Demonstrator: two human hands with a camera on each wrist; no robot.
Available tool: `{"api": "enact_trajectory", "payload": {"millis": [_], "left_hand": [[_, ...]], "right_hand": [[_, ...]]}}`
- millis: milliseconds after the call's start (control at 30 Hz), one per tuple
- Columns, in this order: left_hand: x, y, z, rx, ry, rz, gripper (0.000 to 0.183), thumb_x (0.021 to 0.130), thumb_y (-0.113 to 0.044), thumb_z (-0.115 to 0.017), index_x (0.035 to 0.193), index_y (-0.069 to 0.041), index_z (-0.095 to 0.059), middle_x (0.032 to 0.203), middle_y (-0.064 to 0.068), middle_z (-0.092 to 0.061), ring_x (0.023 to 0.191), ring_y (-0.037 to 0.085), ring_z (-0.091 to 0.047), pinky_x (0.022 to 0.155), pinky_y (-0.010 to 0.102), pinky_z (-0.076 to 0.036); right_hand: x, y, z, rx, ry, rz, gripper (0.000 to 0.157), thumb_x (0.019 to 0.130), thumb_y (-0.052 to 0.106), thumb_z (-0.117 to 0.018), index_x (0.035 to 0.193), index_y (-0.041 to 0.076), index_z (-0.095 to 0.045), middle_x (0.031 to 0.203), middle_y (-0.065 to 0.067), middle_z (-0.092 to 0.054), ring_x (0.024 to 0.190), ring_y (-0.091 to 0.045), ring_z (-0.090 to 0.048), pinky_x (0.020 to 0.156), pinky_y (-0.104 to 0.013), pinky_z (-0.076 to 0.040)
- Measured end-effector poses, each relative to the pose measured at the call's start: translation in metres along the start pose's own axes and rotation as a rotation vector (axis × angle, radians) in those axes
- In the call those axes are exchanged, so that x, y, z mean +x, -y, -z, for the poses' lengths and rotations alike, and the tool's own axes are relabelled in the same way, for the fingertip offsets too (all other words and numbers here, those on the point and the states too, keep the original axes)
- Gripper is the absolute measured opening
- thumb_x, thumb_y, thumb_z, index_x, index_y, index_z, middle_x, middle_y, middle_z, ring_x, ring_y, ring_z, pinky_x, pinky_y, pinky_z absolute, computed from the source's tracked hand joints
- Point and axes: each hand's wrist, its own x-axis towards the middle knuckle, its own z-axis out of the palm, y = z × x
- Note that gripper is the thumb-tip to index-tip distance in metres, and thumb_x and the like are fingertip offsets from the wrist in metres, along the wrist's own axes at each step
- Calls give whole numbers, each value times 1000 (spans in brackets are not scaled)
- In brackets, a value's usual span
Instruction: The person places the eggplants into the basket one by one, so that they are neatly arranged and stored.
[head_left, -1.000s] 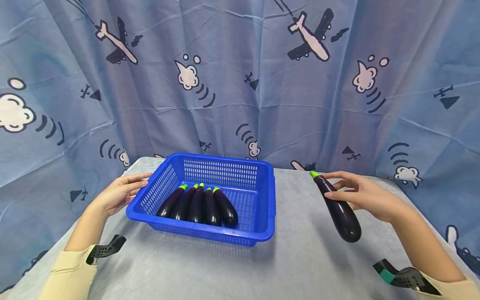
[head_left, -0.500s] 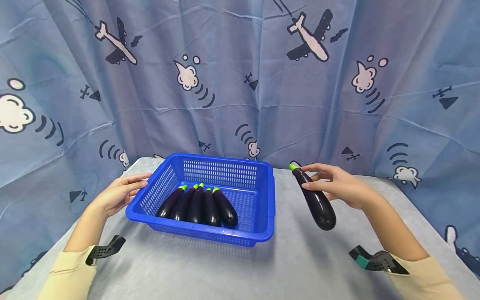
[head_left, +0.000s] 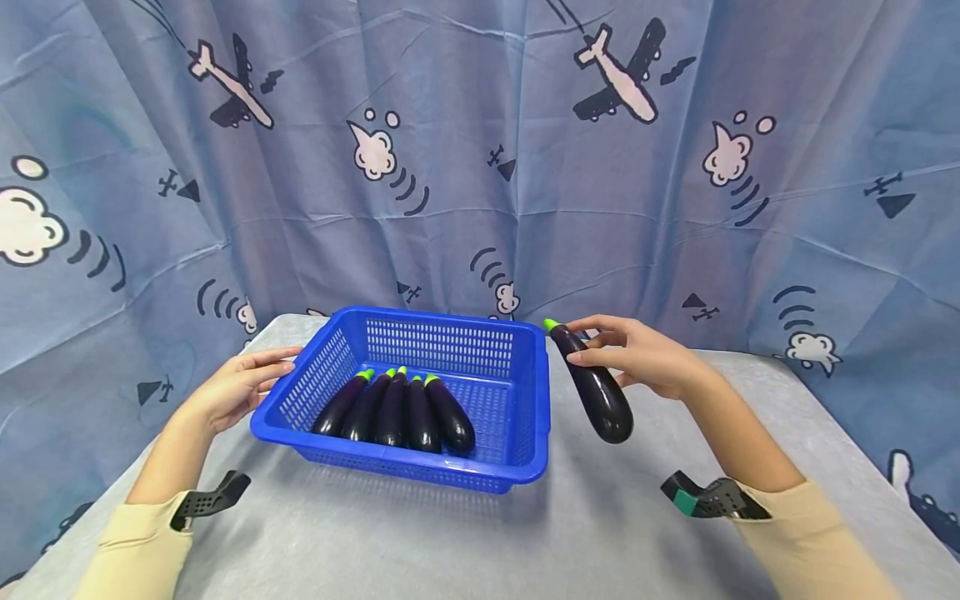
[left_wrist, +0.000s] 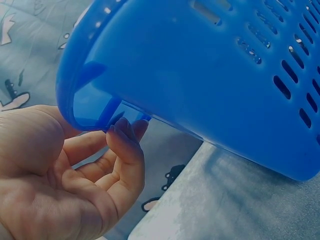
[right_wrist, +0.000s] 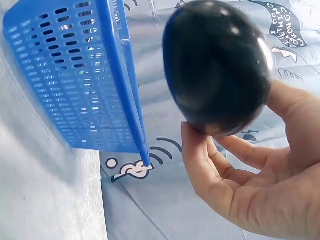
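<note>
My right hand holds a dark, glossy eggplant near its green stem end, thumb on one side and fingers on the other. The eggplant is tilted in the air just right of the blue plastic basket, its stem end close to the basket's right rim. In the right wrist view, the rounded end of this eggplant faces the camera. My left hand grips the basket's left rim; the left wrist view has its fingers curled at the rim's underside. Several eggplants lie side by side inside the basket.
A grey table top carries the basket. Behind it hangs a blue curtain with airplane and cloud prints. Black camera mounts are worn on the left wrist and right wrist. The basket's right side has bare floor inside.
My right hand has carried the eggplant leftward and slightly farther back, from the table's right side to beside the basket. The left hand and the basket have stayed in place.
</note>
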Motion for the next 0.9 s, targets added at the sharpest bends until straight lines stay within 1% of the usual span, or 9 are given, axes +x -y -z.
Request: {"api": "enact_trajectory", "payload": {"millis": [200, 400, 667, 900], "left_hand": [[0, 1, 1, 18, 1, -7, 30, 110, -9, -54, 124, -29, -73, 108, -9, -76, 96, 10, -75, 81, 28, -63], [0, 0, 1, 13, 7, -3, 32, 110, -9, -54, 121, -32, -74, 109, -9, -76, 96, 10, -75, 79, 28, -64], [-1, 0, 1, 0, 4, -1, 31, 110, -9, -55, 121, -30, -74, 108, -9, -76, 95, 11, -75, 79, 28, -64], [1, 2, 1, 1, -1, -3, 31, 110, -9, -55, 122, -30, -74, 108, -9, -76, 95, 10, -75, 79, 28, -64]], "right_hand": [[8, 10, -6, -13, -5, -5, 71, 100, 33, -71, 159, 8, -41, 127, -21, -60, 114, -34, -64, 100, -68, -53], [16, 17, -15, 5, -3, -12, 70, 100, 32, -72, 158, 7, -43, 127, -24, -62, 113, -36, -66, 103, -73, -48], [26, 24, -27, 21, 0, -33, 69, 99, 32, -73, 157, 8, -44, 135, -27, -61, 123, -42, -62, 105, -75, -45], [38, 29, -35, 42, -4, -41, 69, 99, 31, -74, 157, 9, -45, 140, -28, -58, 125, -44, -62, 104, -72, -48]]}}
